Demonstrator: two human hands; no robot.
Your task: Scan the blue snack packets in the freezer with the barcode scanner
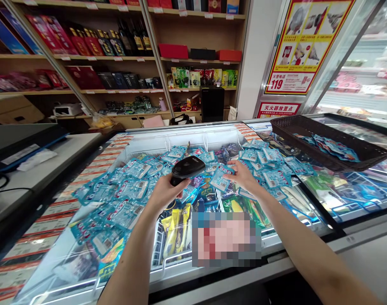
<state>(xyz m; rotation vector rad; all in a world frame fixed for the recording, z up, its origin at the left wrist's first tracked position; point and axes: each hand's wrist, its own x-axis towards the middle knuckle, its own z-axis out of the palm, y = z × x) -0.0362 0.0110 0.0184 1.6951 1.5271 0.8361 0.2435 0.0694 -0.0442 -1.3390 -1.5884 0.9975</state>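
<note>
— What do we have in our hands?

— Our left hand (164, 192) is closed tight round the grip of a black scanner (187, 167), whose head tips toward three o'clock. Our right hand (246, 177) pinches one blue packet (220, 178) between thumb and fingers. The packet is just beside the scanner's head, above the open freezer (180, 140).

— And around them?

— At nine o'clock from our hands a heap of blue packets (129, 190) spreads across the glass lid (62, 254). More of the same kind run from twelve round to two o'clock. At six o'clock, under our wrists, the open compartment holds yellow wrappers (177, 228) and green wrappers (247, 207), packed on edge.

— Is anything set apart?

— At two o'clock a black basket (301, 148) rests on the freezer's right-hand lid. It holds only a handful of packets (331, 148), blue like the rest, lying flat on its floor.

— So how far along are we?

— We judge it early. The basket holds the small share, the heap by far the larger, and one packet sits at the scanner. We cannot tell which of the loose ones have been read.

— And farther out?

— Shelves (117, 91) of boxed goods stand at eleven o'clock, and a counter (53, 161) lies at nine.
</note>
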